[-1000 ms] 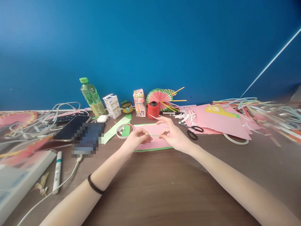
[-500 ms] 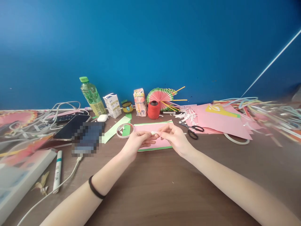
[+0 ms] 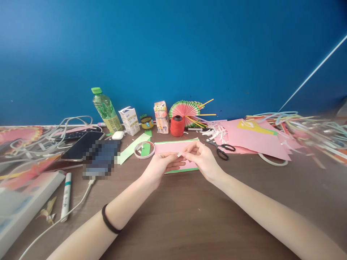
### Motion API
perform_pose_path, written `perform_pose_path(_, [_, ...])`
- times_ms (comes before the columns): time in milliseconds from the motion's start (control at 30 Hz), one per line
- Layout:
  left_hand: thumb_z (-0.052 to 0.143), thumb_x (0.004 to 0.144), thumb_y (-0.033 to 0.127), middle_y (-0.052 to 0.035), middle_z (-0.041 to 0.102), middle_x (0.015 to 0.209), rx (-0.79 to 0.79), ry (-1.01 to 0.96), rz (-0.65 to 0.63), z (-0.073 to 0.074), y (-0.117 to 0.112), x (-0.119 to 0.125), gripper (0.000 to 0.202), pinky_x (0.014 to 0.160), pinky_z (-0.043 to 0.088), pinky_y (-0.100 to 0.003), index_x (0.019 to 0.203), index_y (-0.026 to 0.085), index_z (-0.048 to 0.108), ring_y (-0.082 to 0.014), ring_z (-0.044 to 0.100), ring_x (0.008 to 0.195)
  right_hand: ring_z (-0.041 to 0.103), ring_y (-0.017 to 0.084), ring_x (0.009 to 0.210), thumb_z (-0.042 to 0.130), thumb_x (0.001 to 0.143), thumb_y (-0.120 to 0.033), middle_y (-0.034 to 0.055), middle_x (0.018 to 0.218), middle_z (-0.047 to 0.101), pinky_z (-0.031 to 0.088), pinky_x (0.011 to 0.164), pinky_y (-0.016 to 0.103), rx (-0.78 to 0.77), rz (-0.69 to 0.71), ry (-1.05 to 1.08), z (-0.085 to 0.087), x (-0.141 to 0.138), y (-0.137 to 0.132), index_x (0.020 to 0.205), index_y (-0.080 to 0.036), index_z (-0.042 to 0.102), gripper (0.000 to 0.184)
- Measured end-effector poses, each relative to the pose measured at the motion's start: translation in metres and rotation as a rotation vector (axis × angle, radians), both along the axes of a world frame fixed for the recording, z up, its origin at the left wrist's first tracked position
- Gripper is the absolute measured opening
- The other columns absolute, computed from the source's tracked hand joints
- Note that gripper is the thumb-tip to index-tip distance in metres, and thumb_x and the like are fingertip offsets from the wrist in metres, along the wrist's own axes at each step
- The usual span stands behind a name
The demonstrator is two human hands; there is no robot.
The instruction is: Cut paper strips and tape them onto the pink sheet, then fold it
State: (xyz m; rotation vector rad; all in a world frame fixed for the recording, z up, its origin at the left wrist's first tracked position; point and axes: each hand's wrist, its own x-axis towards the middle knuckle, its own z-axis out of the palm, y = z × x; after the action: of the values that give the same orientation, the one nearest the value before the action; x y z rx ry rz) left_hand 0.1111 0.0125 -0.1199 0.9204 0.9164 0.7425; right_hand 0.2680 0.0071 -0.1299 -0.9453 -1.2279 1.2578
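A small white strip point(image 3: 179, 154), perhaps tape or paper, is pinched between the fingertips of my two hands. My left hand point(image 3: 162, 164) has its thumb and forefinger closed on one end, the other fingers stretched out below. From the right, my right hand point(image 3: 202, 159) pinches the strip's other end with thumb and forefinger. Beneath both hands lies a pink sheet point(image 3: 169, 147) with green edges, partly covered by them. Left of it rests a roll of tape point(image 3: 144, 156), near a green paper strip point(image 3: 132, 150).
Black scissors point(image 3: 223, 152) and pink paper sheets point(image 3: 252, 139) lie to the right. Along the wall stand a green bottle point(image 3: 107, 113), a white carton point(image 3: 130, 121), a red thread spool point(image 3: 177, 126) and a paper fan point(image 3: 187, 110). Phones point(image 3: 84, 145) and a marker point(image 3: 66, 196) are left.
My left hand has shifted slightly right, its fingertips closer to my right hand's. Less of the white strip shows between them. The things on the table have stayed put.
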Motion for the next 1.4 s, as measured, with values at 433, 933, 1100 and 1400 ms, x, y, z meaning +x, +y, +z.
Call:
perform_pose_path(433, [0.061, 0.072, 0.028, -0.0124, 0.068, 0.092, -0.047, -0.130, 0.014, -0.0022, -0.0036, 0.0026, 0.019, 0.090, 0.043, -0.036, 0.082, 0.012, 0.066, -0.0239, 0.062, 0.095, 0.053, 0.012, 0.069, 0.070, 0.065, -0.020, -0.0011, 0.070, 0.055, 0.043, 0.063, 0.023, 0.018, -0.043, 0.014, 0.0007, -0.0007, -0.0005, 0.069, -0.016, 0.049, 0.022])
perform_pose_path(933, [0.056, 0.075, 0.023, -0.0106, 0.069, 0.087, -0.067, -0.144, 0.031, -0.0036, -0.0046, 0.0039, 0.014, 0.084, 0.047, -0.031, 0.076, 0.012, 0.065, -0.0214, 0.063, 0.090, 0.053, 0.012, 0.065, 0.067, 0.066, -0.018, -0.0005, 0.069, 0.055, 0.042, 0.059, 0.022, 0.059, -0.088, -0.070, 0.0035, -0.0032, -0.0026, 0.070, -0.015, 0.048, 0.020])
perform_pose_path(1100, [0.056, 0.074, 0.022, -0.0127, 0.068, 0.089, -0.067, -0.148, 0.031, -0.0022, -0.0057, 0.0035, 0.016, 0.085, 0.046, -0.032, 0.079, 0.011, 0.065, -0.0226, 0.063, 0.091, 0.053, 0.013, 0.067, 0.066, 0.067, -0.019, 0.0000, 0.069, 0.055, 0.042, 0.060, 0.024, 0.074, -0.086, -0.092, 0.0039, -0.0030, -0.0028, 0.071, -0.016, 0.047, 0.020])
perform_pose_path(1400, [0.064, 0.071, 0.035, -0.0133, 0.066, 0.096, 0.044, -0.027, 0.028, -0.0009, -0.0083, 0.0061, 0.028, 0.087, 0.045, -0.033, 0.085, 0.010, 0.068, -0.0241, 0.061, 0.096, 0.050, 0.012, 0.065, 0.065, 0.069, -0.022, -0.0013, 0.069, 0.050, 0.041, 0.060, 0.025, 0.109, -0.099, -0.179, 0.0053, -0.0037, -0.0043, 0.070, -0.016, 0.046, 0.021])
